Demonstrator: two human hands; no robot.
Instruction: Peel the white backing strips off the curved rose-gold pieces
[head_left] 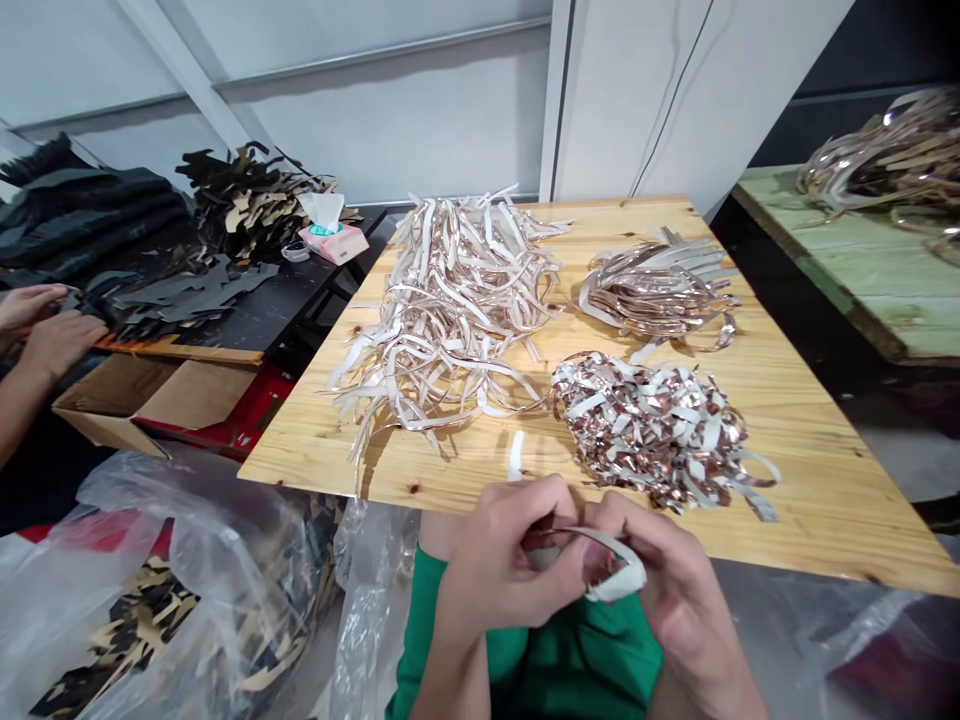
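A curved strip, pale on one face and darker on the other, is held between my two hands over my lap, just off the table's front edge. The fingers and thumb of my left hand pinch it. Curled round its other end is my right hand; its fingertips are partly hidden behind the strip. Beyond my hands lies a heap of short curled rose-gold and white scraps. A short white piece rests on the wood near my left hand.
On the wooden table are a big tangle of long strips and a neater bundle. A co-worker's hands work at a black table with dark pieces, a tissue box and a carton nearby. Plastic bags stand lower left.
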